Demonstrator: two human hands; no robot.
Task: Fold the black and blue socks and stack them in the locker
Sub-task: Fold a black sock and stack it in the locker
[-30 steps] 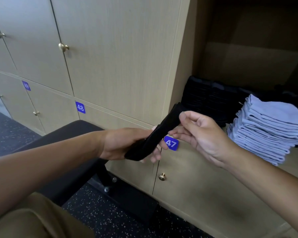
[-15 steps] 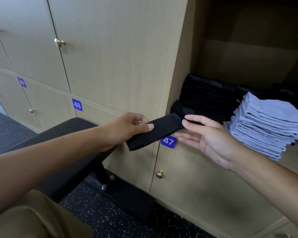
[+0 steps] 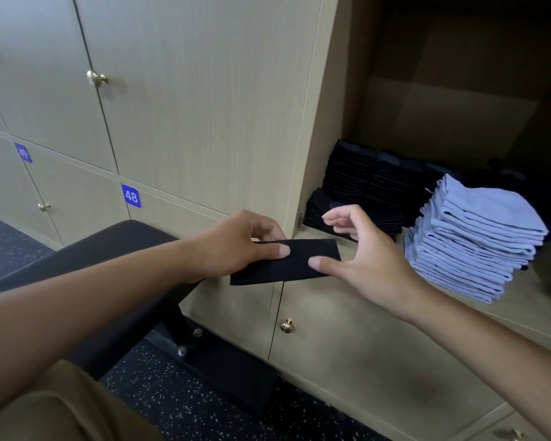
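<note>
A folded black sock (image 3: 296,261) lies flat and level in front of the open locker (image 3: 452,122). My left hand (image 3: 236,245) pinches its left half, thumb on top. My right hand (image 3: 360,253) is at its right end, thumb pressed on the top face and the other fingers spread and lifted above it. Inside the locker stand stacks of folded black socks (image 3: 363,186) at the back left. A tall stack of folded blue socks (image 3: 471,237) sits to the right of them.
Closed locker doors with brass knobs (image 3: 96,78) fill the wall to the left, numbered 48 (image 3: 131,195) and 49. A black bench (image 3: 115,246) stands under my left forearm, its base on the speckled dark floor. My tan trouser leg shows at the bottom left.
The sock went from a tilted strip to a shorter, flat folded rectangle. My right hand shifted from under its far end to its near right edge, thumb now on top.
</note>
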